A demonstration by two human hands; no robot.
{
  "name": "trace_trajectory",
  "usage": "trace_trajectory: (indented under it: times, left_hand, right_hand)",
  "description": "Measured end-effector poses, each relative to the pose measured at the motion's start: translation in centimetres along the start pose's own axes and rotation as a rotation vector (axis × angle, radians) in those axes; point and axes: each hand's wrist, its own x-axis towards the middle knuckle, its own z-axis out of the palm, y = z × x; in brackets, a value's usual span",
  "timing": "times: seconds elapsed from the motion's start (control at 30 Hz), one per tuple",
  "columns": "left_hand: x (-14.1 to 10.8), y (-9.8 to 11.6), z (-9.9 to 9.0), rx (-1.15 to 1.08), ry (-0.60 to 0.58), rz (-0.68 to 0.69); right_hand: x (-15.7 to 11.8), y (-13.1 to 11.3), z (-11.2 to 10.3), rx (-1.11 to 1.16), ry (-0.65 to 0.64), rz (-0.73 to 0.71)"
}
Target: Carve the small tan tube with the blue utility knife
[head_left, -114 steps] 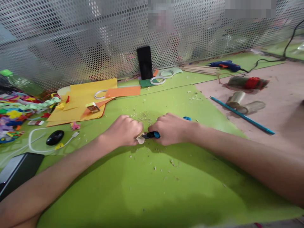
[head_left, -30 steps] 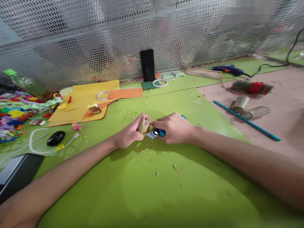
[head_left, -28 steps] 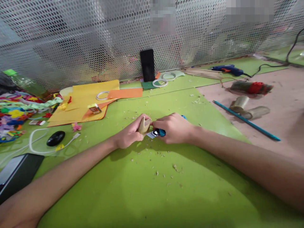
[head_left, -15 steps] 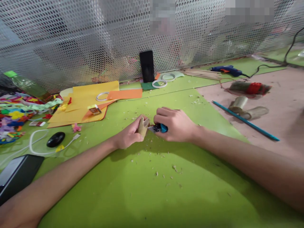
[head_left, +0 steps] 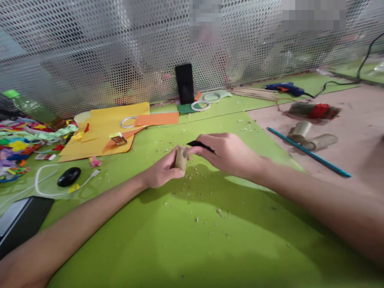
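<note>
My left hand is closed around a short, pale, hollow bamboo piece, held roughly upright above the green table. Just right of it, my right hand grips a utility knife; its black part shows above the fingers, pointing left. The tip of my right thumb is against or very near the bamboo's upper edge. How the blade lies cannot be made out. Small pale shavings are scattered on the table below and around both hands.
A teal pencil-like stick, two bamboo pieces and a red-wrapped roll lie right. Behind are a glue gun, tape rings and an upright phone. Yellow paper, a mouse and craft pieces sit left.
My right hand has turned and risen slightly, so the knife's black part now sits above the fingers. The bamboo stands a little straighter in my left hand, which stays in place.
</note>
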Motion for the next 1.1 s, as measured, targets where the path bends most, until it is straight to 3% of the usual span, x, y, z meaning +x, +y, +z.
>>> trace_trajectory:
  times: [0.23, 0.57, 0.87, 1.1]
  left_hand:
    - [0.0, 0.4, 0.1, 0.118, -0.078, -0.042]
    - [0.4, 0.8, 0.8, 0.429, -0.064, -0.007]
    - [1.1, 0.2, 0.6, 0.297, 0.06, -0.007]
    - [1.1, 0.1, 0.4, 0.238, 0.03, 0.019]
  right_hand:
    - [-0.3, -0.9, 0.3, -0.21, -0.206, 0.047]
    - [-0.3, -0.6, 1.4, -0.29, -0.235, -0.032]
    - [-0.2, -0.7, 1.4, -0.443, -0.199, -0.049]
    - [-0.3, -0.9, 1.4, -0.434, -0.173, -0.057]
